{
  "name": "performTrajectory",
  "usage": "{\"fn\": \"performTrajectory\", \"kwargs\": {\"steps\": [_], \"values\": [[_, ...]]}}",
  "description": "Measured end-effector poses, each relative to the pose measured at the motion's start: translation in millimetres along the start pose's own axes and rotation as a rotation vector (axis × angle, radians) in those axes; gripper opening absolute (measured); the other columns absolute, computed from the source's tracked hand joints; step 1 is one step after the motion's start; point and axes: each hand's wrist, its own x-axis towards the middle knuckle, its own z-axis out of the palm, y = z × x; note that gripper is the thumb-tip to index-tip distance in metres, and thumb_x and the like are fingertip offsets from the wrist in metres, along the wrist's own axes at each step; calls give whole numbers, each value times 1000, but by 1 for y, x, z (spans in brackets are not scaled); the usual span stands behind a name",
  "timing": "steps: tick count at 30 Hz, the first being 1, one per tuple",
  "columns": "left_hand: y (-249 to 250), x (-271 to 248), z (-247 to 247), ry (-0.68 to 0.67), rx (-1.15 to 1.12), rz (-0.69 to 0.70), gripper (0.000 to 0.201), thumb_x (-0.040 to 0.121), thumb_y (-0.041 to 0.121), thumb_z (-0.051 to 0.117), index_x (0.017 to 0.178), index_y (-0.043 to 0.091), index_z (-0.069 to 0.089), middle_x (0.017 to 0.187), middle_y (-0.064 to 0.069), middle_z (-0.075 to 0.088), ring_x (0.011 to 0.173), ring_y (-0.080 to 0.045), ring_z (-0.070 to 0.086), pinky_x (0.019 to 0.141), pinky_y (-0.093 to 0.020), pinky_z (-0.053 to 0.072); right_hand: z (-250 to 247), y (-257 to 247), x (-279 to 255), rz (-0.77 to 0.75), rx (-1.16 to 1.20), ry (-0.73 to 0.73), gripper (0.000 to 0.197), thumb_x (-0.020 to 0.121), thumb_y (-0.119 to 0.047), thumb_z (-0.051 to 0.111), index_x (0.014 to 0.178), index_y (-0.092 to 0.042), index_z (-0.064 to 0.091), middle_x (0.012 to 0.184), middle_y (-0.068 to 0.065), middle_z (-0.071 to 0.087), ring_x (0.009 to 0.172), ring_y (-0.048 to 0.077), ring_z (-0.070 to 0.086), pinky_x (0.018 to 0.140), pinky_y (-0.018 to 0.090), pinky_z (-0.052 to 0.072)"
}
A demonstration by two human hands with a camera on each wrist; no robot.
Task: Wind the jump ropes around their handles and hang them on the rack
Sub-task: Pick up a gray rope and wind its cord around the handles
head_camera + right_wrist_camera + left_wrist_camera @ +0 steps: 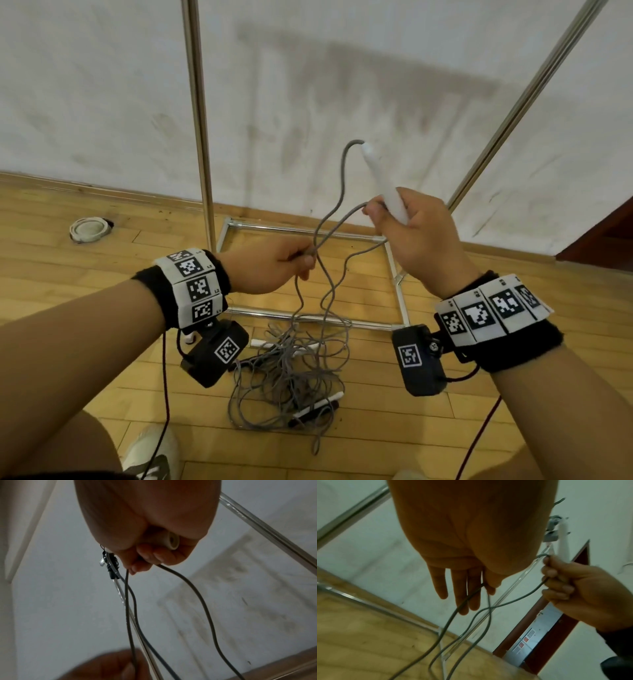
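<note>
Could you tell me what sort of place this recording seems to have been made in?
Probably a plain indoor room, perhaps a gym or store room: a wooden plank floor, a scuffed white wall, and a bare metal rack with jump ropes heaped at its base.

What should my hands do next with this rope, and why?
Probably bring the left hand, which pinches the grey rope, up and around the white handle gripped by the right hand for a first wrap. No turns show on the handle yet, and most rope lies tangled on the floor.
</note>
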Motion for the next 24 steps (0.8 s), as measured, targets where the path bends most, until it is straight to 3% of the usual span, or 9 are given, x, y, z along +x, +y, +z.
{"fn": "performTrajectory", "kwargs": {"steps": [3, 6, 9, 12, 14, 18, 21, 24], "values": [[-13, 0, 13, -120, -4, -100, 25, 106, 22, 37, 96, 15, 59, 98, 1, 69, 96, -14, 63, 94, -37, 48, -5, 7, 3, 38, 76, 145, 15, 93, -31, 63, 80, -28, 69, 66, -2, 64, 55, 5, 51, 49, 18, 43], [-20, 3, 20, -154, -9, -162, 29, 106, 22, 35, 99, 12, 61, 101, -1, 69, 95, -14, 62, 90, -30, 47, -13, 15, 6, 55, 84, 215, 16, 91, -32, 63, 77, -34, 69, 68, -9, 66, 55, -1, 52, 49, 9, 41], [-23, 5, 18, -131, 68, -228, 31, 107, 25, 34, 95, 18, 61, 86, 1, 68, 72, -4, 61, 65, -20, 45, -16, 28, 5, 99, 79, 229, 13, 91, -31, 65, 81, -37, 70, 72, -15, 69, 58, -3, 56, 52, 11, 44], [-18, 8, 12, -19, 209, -215, 32, 106, 29, 35, 92, 21, 62, 70, 10, 55, 59, -2, 50, 53, -16, 33, -12, 37, -1, 114, -19, 120, 9, 91, -30, 65, 97, -34, 72, 81, -15, 70, 65, -1, 61, 58, 20, 50], [-9, 11, 7, 56, 198, -140, 31, 106, 28, 37, 93, 19, 64, 64, 10, 51, 56, 3, 50, 50, -14, 33, -6, 39, -9, 73, -69, -1, 12, 92, -29, 65, 101, -28, 73, 88, -12, 71, 75, 6, 65, 64, 26, 53], [18, 15, 2, 178, 157, 75, 28, 103, 30, 43, 89, 21, 66, 62, 12, 50, 56, 5, 49, 52, -14, 33, 12, 36, -22, 10, -37, -230, 14, 93, -24, 64, 103, -20, 73, 80, 0, 69, 62, 7, 57, 56, 22, 44], [31, 16, -2, 262, 99, 135, 26, 103, 29, 46, 89, 22, 66, 58, 9, 49, 52, -3, 48, 51, -16, 35, 19, 32, -23, 73, 13, -291, 13, 94, -25, 63, 96, -16, 72, 77, 5, 69, 65, 14, 60, 60, 29, 45], [28, 15, -3, 235, 44, 140, 24, 101, 34, 46, 87, 27, 63, 64, 7, 56, 57, -6, 53, 52, -20, 41, 16, 30, -21, 60, 52, -269, 16, 94, -26, 63, 87, -12, 69, 69, 0, 67, 61, 13, 60, 61, 29, 46]]}}
